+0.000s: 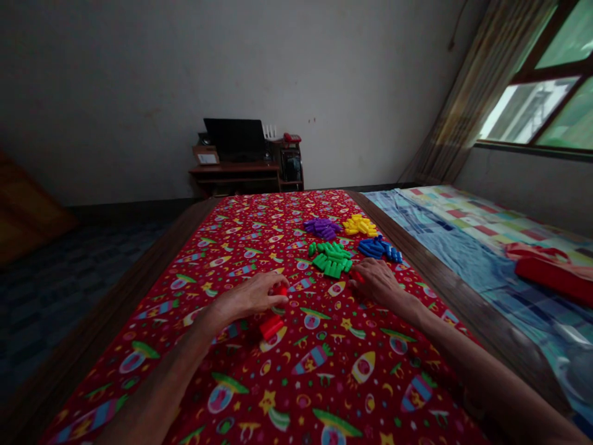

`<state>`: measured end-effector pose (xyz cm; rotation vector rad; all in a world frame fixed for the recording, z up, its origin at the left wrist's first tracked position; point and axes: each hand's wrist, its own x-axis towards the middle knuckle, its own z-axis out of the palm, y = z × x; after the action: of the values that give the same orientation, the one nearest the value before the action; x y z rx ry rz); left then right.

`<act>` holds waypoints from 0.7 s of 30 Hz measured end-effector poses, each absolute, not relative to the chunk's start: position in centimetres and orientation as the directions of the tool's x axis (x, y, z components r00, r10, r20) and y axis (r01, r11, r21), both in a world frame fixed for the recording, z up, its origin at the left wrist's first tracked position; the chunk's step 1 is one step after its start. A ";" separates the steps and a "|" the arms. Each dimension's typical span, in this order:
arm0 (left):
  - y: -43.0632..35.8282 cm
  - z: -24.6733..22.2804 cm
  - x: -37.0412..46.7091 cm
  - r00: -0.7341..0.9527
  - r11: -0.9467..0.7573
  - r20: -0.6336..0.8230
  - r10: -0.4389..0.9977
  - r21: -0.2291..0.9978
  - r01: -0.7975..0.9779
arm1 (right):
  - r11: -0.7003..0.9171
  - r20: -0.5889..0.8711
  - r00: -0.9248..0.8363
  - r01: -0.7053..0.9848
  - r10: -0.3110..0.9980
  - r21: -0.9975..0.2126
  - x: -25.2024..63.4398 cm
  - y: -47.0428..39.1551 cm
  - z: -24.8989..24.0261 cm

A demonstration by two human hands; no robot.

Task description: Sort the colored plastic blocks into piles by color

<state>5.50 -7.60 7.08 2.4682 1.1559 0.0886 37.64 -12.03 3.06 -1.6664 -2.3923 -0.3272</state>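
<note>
My left hand (252, 295) is curled, with its thumb and fingers pinched round a small red plastic piece (280, 290) just above the patterned cloth. Below that hand, more red pieces (271, 327) lie side by side on the cloth. My right hand (377, 282) reaches palm down beside the green pile, its bent fingers closed over a red piece (358, 277) that is mostly hidden. Close to its fingertips is the heap of green pieces (332, 259). Blue pieces (378, 248) lie just beyond the right hand.
Purple pieces (323, 228) and yellow pieces (359, 225) form two heaps farther back. A red printed cloth (315, 389) covers the wooden table (173, 238). On the right is a bed (430, 228) with a red bag-like item (551, 275). A desk with a monitor (239, 139) stands by the wall.
</note>
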 end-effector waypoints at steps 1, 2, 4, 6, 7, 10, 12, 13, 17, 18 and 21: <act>-7.6 7.2 5.5 0.653 -0.571 -0.106 0.750 0.396 0.719 | 0.330 0.293 -0.332 0.942 0.897 0.057 38.1 -11.9 2.7; -7.7 7.3 5.6 0.654 -0.571 -0.095 0.751 0.403 0.715 | 0.325 0.297 -0.326 0.944 0.897 0.052 38.6 -11.9 2.4; -7.7 7.3 5.7 0.651 -0.565 -0.067 0.756 0.437 0.700 | 0.340 0.318 -0.334 0.940 0.887 0.038 39.2 -11.9 2.2; -7.8 7.1 6.1 0.636 -0.522 -0.058 0.770 0.515 0.680 | 0.390 0.384 -0.358 0.921 0.851 -0.005 39.1 -12.2 2.6; -7.9 6.9 6.5 0.621 -0.481 -0.060 0.782 0.575 0.662 | 0.430 0.439 -0.370 0.902 0.819 -0.042 38.7 -12.6 2.9; -8.2 5.9 7.9 0.559 -0.274 -0.086 0.824 0.804 0.527 | 0.601 0.596 -0.406 0.782 0.693 -0.166 35.6 -14.0 4.1; -8.5 5.3 8.8 0.557 -0.118 -0.129 0.820 0.915 0.385 | 0.722 0.607 -0.492 0.660 0.624 -0.207 33.0 -14.9 4.6; -8.7 5.1 9.1 0.578 -0.054 -0.153 0.802 0.945 0.324 | 0.765 0.591 -0.543 0.607 0.597 -0.215 31.9 -15.2 4.7; -9.7 5.6 9.3 0.700 0.009 -0.209 0.683 0.960 0.278 | 0.788 0.571 -0.577 0.573 0.584 -0.227 30.8 -15.3 4.5; -9.9 6.0 9.0 0.721 -0.039 -0.212 0.660 0.949 0.314 | 0.762 0.581 -0.538 0.600 0.611 -0.246 31.5 -15.3 4.5; -9.8 7.5 8.0 0.733 -0.256 -0.184 0.655 0.859 0.444 | 0.657 0.562 -0.414 0.671 0.716 -0.343 34.8 -15.5 5.2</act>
<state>7.99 -9.78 7.45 1.8992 0.8455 0.2552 34.75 -15.50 5.17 -1.0697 -2.1763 0.0832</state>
